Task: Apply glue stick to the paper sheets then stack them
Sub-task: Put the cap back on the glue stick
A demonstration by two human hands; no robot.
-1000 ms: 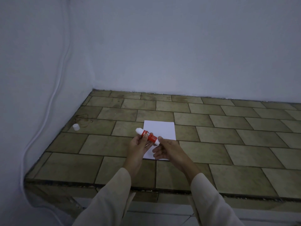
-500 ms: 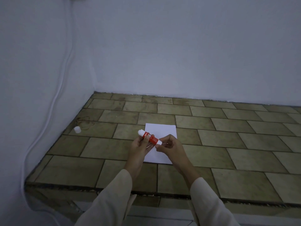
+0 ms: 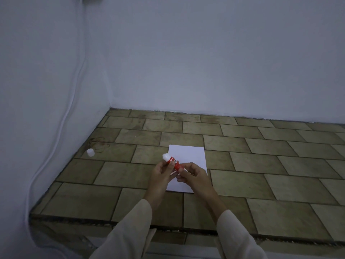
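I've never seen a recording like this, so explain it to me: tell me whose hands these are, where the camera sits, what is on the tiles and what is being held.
There is no machine here: a person works with two bare hands. The camera is worn on their head and looks forward and down, so the sleeved arms enter from the bottom. The surface is a tiled ledge in a corner between white walls. On it lies white paper, partly hidden by the hands; whether it is one sheet or several I cannot tell. A small white cap sits apart to the left, and a white cable runs down the left wall. The left hand holds a red glue stick by its barrel, white tip uncovered and pointing up and left; the right hand pinches its lower end.
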